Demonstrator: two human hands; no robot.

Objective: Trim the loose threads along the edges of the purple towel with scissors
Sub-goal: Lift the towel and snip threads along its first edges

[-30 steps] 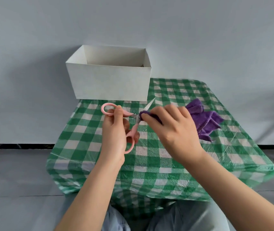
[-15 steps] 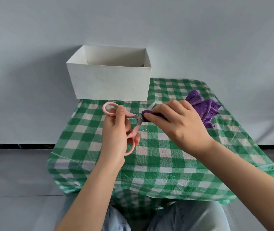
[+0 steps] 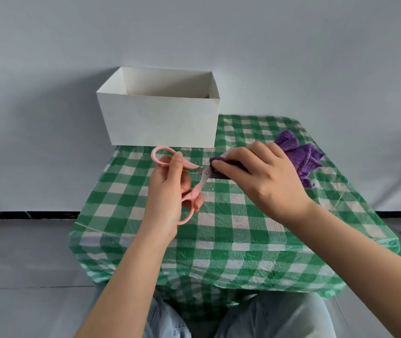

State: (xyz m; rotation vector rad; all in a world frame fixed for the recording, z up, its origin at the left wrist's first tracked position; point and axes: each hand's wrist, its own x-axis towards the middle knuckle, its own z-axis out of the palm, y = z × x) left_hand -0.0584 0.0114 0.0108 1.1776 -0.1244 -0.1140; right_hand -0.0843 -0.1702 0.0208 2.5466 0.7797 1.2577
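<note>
Two hands engaged: left hand (image 3: 167,191) grips pink scissors (image 3: 189,189), blades now opened wider around the purple towel (image 3: 299,157) edge pinched by right hand (image 3: 263,176), ready for another snip.

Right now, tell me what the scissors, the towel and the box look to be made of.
Scissors: pink handles, smooth and glossy, likely plastic; grey blades, probably steel.
Purple towel: soft fuzzy pile in limp folds, looks like terry or microfibre.
White box: thin, flat matte walls with creased corners, apparently cardboard or stiff paper.
</note>
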